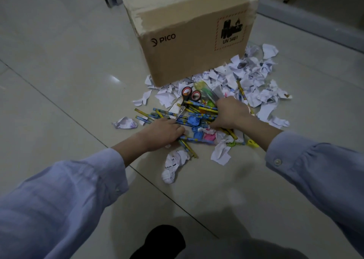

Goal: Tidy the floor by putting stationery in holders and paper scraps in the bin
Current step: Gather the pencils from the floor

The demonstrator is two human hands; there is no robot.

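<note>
A heap of blue and yellow pencils (pixel 167 114) lies on the tiled floor in front of a cardboard box (pixel 193 34). My left hand (pixel 163 132) reaches into the heap's near left side, fingers curled over some pencils. My right hand (pixel 230 113) is on the right side, fingers curled down onto more pencils, fingertips hidden. Red-and-black scissors (pixel 187 97) lie just beyond the hands. Beside them is a clear yellow-green plastic item (pixel 204 90). Small blue (pixel 198 134) and pink (pixel 208 136) plastic pieces lie between the hands. Torn white paper scraps (pixel 252 75) spread to the right.
Crumpled paper lies near me (pixel 171 166) and to the left (pixel 125 123). A yellow clip (pixel 253 143) sits under my right wrist. A grey object (pixel 111 0) stands behind the box. A wall skirting (pixel 315 28) runs along the right. No holder is in view.
</note>
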